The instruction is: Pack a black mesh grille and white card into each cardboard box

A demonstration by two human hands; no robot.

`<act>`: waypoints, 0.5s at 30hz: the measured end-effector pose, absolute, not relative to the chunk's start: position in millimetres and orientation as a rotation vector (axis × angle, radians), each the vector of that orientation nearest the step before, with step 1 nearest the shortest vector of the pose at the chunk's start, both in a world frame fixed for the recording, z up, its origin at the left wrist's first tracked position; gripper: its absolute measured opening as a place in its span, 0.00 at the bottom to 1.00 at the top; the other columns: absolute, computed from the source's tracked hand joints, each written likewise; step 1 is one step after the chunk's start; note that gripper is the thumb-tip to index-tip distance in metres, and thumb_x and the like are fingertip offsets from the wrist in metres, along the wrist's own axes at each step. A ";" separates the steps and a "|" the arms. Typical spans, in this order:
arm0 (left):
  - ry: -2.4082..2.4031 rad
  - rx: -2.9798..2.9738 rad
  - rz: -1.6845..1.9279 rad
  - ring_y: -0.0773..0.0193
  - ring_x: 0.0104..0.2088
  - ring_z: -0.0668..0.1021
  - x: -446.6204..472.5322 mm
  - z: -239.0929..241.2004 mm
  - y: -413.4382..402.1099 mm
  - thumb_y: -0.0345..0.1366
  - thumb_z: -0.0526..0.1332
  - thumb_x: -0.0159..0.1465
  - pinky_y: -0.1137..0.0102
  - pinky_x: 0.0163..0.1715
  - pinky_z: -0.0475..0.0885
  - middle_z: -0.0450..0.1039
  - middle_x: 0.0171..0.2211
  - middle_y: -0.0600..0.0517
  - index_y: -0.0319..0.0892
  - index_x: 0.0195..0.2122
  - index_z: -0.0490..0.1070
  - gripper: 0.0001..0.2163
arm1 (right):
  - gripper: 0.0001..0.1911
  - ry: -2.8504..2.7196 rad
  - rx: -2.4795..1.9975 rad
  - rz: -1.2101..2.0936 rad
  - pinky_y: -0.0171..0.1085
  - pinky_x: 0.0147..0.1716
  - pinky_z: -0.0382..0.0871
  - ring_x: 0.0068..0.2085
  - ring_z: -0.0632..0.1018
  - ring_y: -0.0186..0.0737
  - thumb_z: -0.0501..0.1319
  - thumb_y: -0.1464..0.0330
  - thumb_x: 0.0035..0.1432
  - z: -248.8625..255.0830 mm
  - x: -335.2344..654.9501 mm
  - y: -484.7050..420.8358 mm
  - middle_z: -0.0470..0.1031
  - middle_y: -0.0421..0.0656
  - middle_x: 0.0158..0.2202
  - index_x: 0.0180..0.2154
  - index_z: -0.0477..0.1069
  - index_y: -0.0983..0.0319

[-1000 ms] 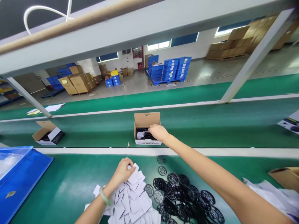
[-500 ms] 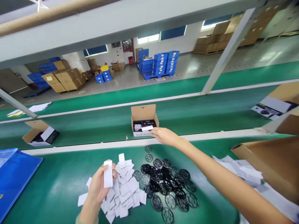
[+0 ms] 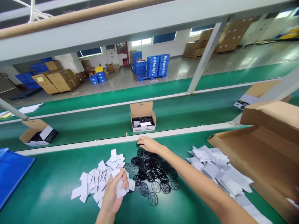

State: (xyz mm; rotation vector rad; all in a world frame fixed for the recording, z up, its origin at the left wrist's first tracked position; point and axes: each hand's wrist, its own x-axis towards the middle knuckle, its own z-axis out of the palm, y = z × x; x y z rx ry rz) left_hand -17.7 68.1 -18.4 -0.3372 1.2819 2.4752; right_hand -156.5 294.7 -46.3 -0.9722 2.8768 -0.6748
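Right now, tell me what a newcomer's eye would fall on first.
Likely the spoked black discs heaped at bottom centre, the right hand at their far edge. Left of them, the left hand holds a white card beside scattered white cards. Beyond, mid-picture, stands an open carton.

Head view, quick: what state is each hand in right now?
Left hand: closed, holding a white card.
Right hand: partly curled at a black piece; whether closed on it cannot be told.

Bright indoor light washes the green desk (image 3: pixel 56 171), a far window (image 3: pixel 141 42) glows white, glare streaks the grey floor (image 3: pixel 184 66), edges stretch, distant cartons (image 3: pixel 59 77) look soft.
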 end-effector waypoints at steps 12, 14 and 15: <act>1.699 -0.293 2.300 0.74 0.19 0.61 -14.9 -28.9 105.9 0.48 0.76 0.44 0.76 0.19 0.60 0.64 0.21 0.57 0.37 0.31 0.74 0.22 | 0.31 2.707 -1.163 -1.130 0.41 0.58 0.58 0.57 0.64 0.47 0.68 0.78 0.59 24.7 -24.6 312.8 0.63 0.49 0.58 0.60 0.61 0.64; 1.766 -0.318 2.248 0.73 0.19 0.62 -13.5 -32.8 98.0 0.50 0.75 0.44 0.75 0.19 0.61 0.66 0.22 0.56 0.37 0.36 0.76 0.25 | 0.29 2.970 -0.766 -0.821 0.43 0.58 0.57 0.57 0.63 0.49 0.67 0.78 0.60 17.7 -26.3 352.5 0.63 0.50 0.58 0.60 0.62 0.65; 1.794 -0.346 2.224 0.73 0.18 0.62 -12.5 -35.2 93.5 0.51 0.75 0.44 0.75 0.19 0.62 0.67 0.22 0.56 0.37 0.37 0.76 0.26 | 0.27 3.054 -0.503 -0.591 0.45 0.57 0.58 0.57 0.63 0.51 0.66 0.80 0.60 12.7 -27.6 375.5 0.63 0.52 0.58 0.59 0.63 0.66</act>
